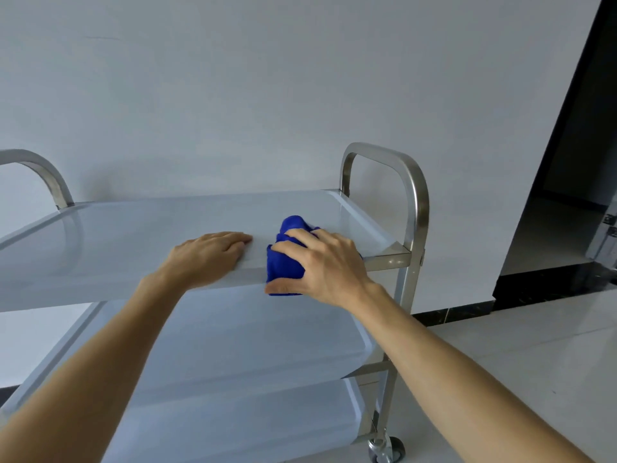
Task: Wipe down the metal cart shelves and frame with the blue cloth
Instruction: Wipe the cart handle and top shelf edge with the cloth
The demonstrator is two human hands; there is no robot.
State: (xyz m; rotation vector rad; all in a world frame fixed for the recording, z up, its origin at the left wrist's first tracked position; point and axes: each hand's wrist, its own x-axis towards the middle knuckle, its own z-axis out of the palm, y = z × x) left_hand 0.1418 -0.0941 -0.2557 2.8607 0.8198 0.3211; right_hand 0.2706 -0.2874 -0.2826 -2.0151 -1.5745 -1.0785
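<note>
Right hand (pixel 329 265) grips the bunched cloth (pixel 287 259) over the top shelf (pixel 133 235) front edge; left hand (pixel 208 257) lies flat just beside it, fingers straight.

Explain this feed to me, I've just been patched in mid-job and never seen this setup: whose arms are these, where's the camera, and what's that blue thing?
There is no machine here. The single picture comes from a wide-angle camera worn on a person's head, looking forward and down, so the two bare arms reaching in from the bottom are that person's own.

In front of them stands a metal cart with three shelves, looped side handles and a caster wheel on a pale tiled floor, against a plain wall.

The right hand grips a bunched blue cloth at the near edge of the top shelf, with the thumb under the cloth. The left hand rests flat on that same edge, apparently steadying the cart. Apart from the cloth and hands, nothing shows on the shelves.
</note>
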